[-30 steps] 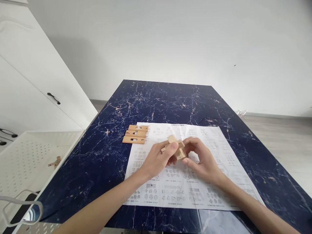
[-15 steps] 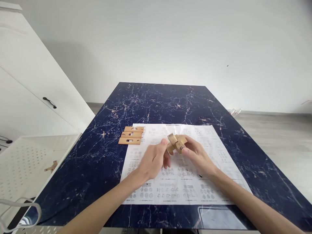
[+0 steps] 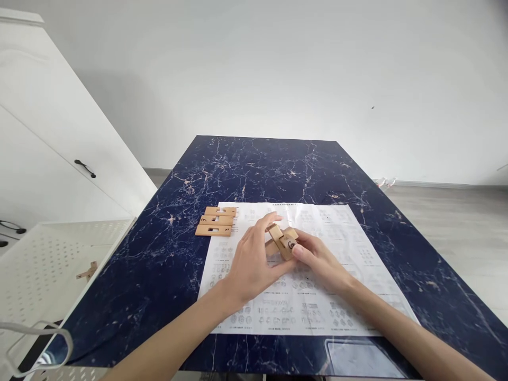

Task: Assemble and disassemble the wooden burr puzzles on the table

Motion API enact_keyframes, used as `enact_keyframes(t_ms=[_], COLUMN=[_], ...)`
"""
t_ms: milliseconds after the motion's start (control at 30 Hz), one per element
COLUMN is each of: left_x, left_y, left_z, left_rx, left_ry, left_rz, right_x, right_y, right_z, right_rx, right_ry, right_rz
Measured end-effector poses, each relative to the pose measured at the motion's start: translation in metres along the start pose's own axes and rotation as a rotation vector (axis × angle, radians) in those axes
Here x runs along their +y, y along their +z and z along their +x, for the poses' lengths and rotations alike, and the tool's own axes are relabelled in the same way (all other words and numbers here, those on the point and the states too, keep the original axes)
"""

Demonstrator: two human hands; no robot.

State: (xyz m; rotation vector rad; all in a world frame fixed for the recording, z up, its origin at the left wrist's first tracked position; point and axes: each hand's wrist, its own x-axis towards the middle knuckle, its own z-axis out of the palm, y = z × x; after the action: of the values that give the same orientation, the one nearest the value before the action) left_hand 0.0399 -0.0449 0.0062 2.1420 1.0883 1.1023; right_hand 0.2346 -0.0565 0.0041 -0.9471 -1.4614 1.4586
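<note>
A wooden interlocking puzzle (image 3: 284, 242) of crossed blocks with black marks is held above the printed sheet (image 3: 270, 320). My right hand (image 3: 322, 262) grips it from the right, thumb pressed on its marked face and fingers behind. Curved round the puzzle's left side is my left hand (image 3: 253, 259). Its thumb reaches along the lower edge, the index finger is raised above the top, and the other fingers are partly hidden. Three flat slotted wooden pieces (image 3: 213, 230) with numbers lie side by side on the sheet's upper left corner and the table.
The dark blue marbled table (image 3: 254, 164) runs forward toward a pale wall. At left stand a white cabinet (image 3: 115, 153) and a perforated white surface (image 3: 43, 264) with a small wooden piece (image 3: 87, 271). A white cable (image 3: 59, 330) loops at the lower left.
My left hand has shifted from pinching the puzzle's left end to spreading round it, thumb now underneath. The puzzle has turned and come slightly lower. My right hand keeps hold. The view has shifted slightly.
</note>
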Motion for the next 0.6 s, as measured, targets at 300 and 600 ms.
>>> enact_keyframes(t_ms=[300,600], left_x=[0.005,0.010], left_y=[-0.003,-0.010], left_z=[0.003,0.006], left_rx=[-0.102,-0.176], left_ry=[-0.065,-0.214], left_rz=[-0.081,-0.508], right_x=[-0.004,-0.008], right_y=[-0.004,-0.015], right_z=[-0.002,-0.005], right_rx=[-0.059,-0.127], right_ry=[-0.035,-0.084], right_rz=[-0.095,-0.145])
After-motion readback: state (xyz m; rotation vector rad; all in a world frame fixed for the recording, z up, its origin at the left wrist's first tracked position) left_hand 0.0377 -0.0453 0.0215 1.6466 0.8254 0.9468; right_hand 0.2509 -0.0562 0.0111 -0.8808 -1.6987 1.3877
